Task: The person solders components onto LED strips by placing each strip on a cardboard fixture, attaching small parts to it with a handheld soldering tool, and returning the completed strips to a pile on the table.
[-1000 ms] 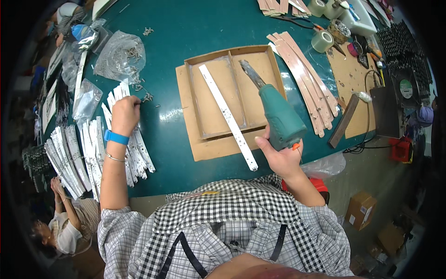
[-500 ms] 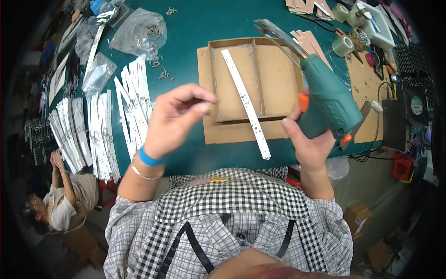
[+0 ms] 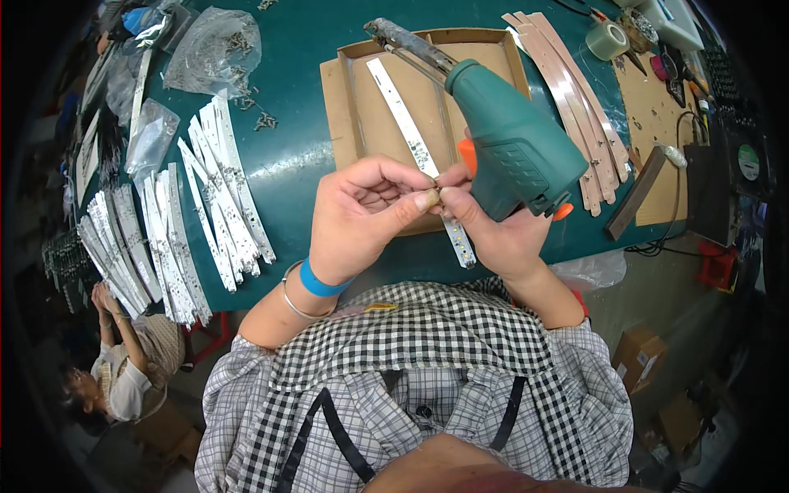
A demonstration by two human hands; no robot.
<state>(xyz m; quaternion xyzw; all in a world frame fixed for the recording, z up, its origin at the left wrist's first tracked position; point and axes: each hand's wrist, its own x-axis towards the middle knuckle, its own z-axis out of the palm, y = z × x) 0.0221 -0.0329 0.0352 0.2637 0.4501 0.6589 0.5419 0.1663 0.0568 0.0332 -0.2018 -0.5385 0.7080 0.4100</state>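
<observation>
My right hand (image 3: 508, 242) grips a green soldering gun (image 3: 522, 135) with an orange trigger, its long metal nose pointing to the far left. My left hand (image 3: 353, 218), with a blue band at the wrist, is closed in a pinch. Its fingertips meet my right thumb and finger over a tiny dark thing that I cannot make out. Beneath them a white LED strip (image 3: 400, 111) lies slantwise across a shallow cardboard tray (image 3: 349, 103) with a divider. The hands hide the strip's middle, and the gun covers part of the tray.
Piles of white LED strips (image 3: 222, 193) lie to the left, below a plastic bag of small screws (image 3: 222, 53). Pinkish strips (image 3: 575, 107) and a tape roll (image 3: 608, 39) are at the right, near a dark bar (image 3: 634, 193). Another person (image 3: 131, 353) sits at lower left.
My left hand has moved right, and my right hand has moved left with the soldering gun, so their fingertips now meet above the LED strip. The head view has shifted slightly.
</observation>
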